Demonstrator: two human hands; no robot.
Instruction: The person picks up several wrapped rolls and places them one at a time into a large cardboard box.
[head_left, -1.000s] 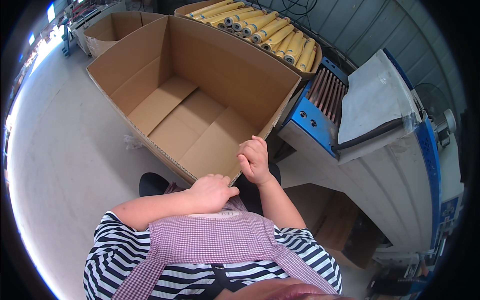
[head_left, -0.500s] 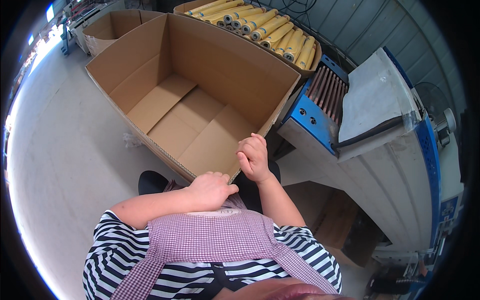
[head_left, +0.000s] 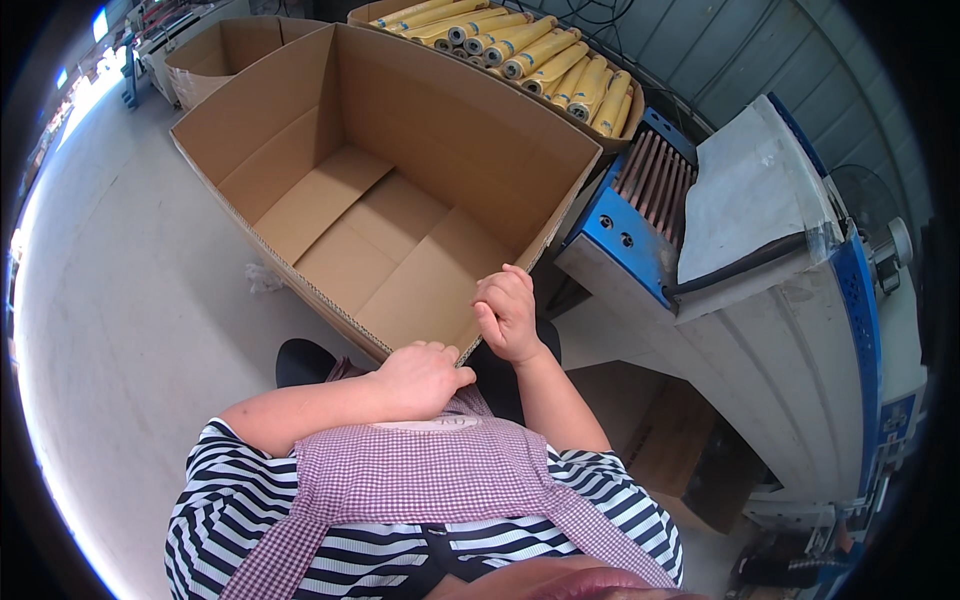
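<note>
A large cardboard box (head_left: 400,250) stands in front of me with its top open; only its bottom flaps show inside. My left hand (head_left: 424,380) lies across the near corner, its fingers curled over the rim. Just to the right, my right hand (head_left: 507,312) is closed over the box's right edge, fingertips on the inner side. Both hands grip the cardboard close to the same corner, a short way apart.
Behind the box, another carton holds several yellow-wrapped rolls (head_left: 540,55). A smaller carton (head_left: 225,60) stands at the far left. On the right is a blue and grey machine (head_left: 740,290) with metal rollers. A brown carton (head_left: 670,445) sits beneath it. Clear plastic (head_left: 264,279) lies on the floor.
</note>
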